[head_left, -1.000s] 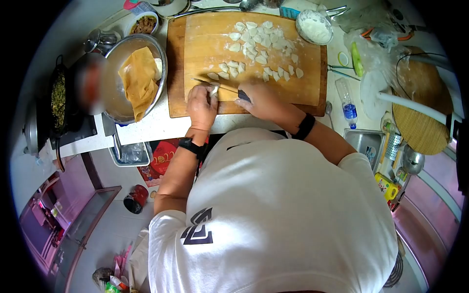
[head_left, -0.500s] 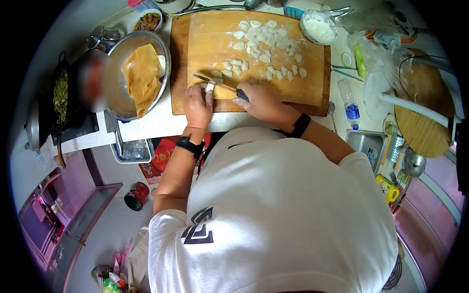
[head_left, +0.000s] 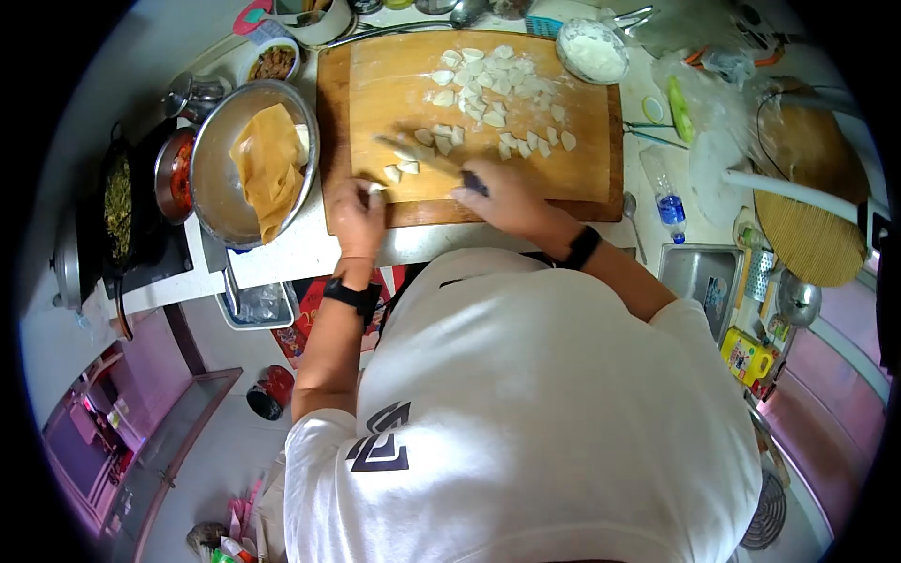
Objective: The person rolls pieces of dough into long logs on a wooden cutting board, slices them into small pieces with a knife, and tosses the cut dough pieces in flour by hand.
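Observation:
My right hand is closed around the dark handle of a knife. Its blade, smeared by motion, points left over the wooden board. Near the board's front left edge, my left hand has its fingers curled on a small piece of white dough, mostly hidden by them. Just beyond it lie a couple of cut dough pieces. Farther back, many floured dough pieces are spread over the board.
Left of the board stands a metal bowl with a brown cloth-like sheet in it. A bowl of white flour rests at the board's back right corner. A cleaver lies by the counter's front edge. Right are a bottle and sink.
My left hand has moved away from the knife, toward the board's left edge, with dough in its fingers. Freshly separated pieces now lie near the blade. The view has shifted slightly.

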### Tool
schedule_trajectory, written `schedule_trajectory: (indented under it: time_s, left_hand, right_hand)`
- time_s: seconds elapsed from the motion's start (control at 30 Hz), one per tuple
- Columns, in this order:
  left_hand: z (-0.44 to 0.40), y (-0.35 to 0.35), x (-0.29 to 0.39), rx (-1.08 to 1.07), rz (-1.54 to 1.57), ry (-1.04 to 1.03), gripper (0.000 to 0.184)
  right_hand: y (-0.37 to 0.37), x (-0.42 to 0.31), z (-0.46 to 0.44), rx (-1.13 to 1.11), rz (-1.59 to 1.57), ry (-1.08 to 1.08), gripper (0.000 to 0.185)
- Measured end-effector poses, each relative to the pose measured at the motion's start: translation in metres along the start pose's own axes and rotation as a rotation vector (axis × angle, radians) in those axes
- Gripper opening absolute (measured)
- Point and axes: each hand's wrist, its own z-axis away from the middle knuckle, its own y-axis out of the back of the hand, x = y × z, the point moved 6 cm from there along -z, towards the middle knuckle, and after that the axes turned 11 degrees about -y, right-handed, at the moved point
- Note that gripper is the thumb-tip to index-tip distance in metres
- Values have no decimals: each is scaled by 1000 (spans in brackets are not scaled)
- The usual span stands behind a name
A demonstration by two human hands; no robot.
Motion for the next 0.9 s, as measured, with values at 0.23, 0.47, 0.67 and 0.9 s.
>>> schedule_trajectory:
  time_s: [0.23,0.47,0.67,0.9]
  left_hand:
    - [-49,0,11,10,77,162,16]
    - [-99,-38,14,8,-11,44,19]
    - [-108,-54,-11,-71,54,84,23]
    - [-104,-60,-30,-174,406,193,15]
  right_hand:
    - [104,100,91,789,215,-85,35]
    - [108,169,83,852,395,-319,39]
    - [105,164,50,754,482,-231,35]
    - [197,111,-26,781,249,-27,24]
